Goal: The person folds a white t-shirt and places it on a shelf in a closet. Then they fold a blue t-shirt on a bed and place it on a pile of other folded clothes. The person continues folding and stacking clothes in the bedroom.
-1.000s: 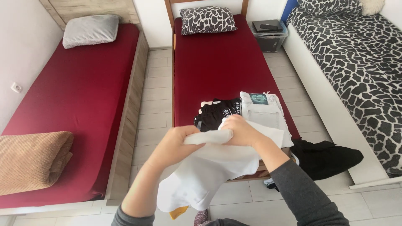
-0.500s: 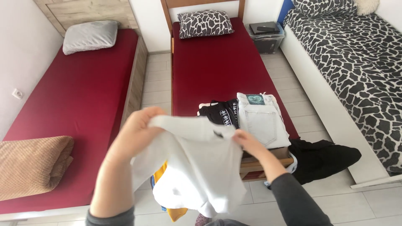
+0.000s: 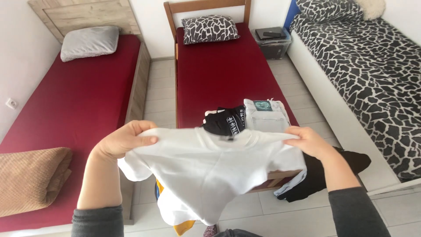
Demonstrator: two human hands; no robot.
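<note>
A white T-shirt hangs spread out in front of me, held by its shoulders. My left hand grips the left shoulder and my right hand grips the right one, with the neckline between them. A yellow and blue garment shows under the shirt's lower edge. Behind the shirt, on the foot of the middle bed, lie folded black clothes and folded light grey jeans.
A dark garment hangs off the middle bed's foot on the right. The left bed has a red sheet, a grey pillow and a rolled tan blanket. A black-and-white patterned bed stands on the right, a storage box beyond.
My hands were together on the bunched shirt; they have moved apart, left hand leftward and right hand rightward, stretching the shirt out flat by its shoulders.
</note>
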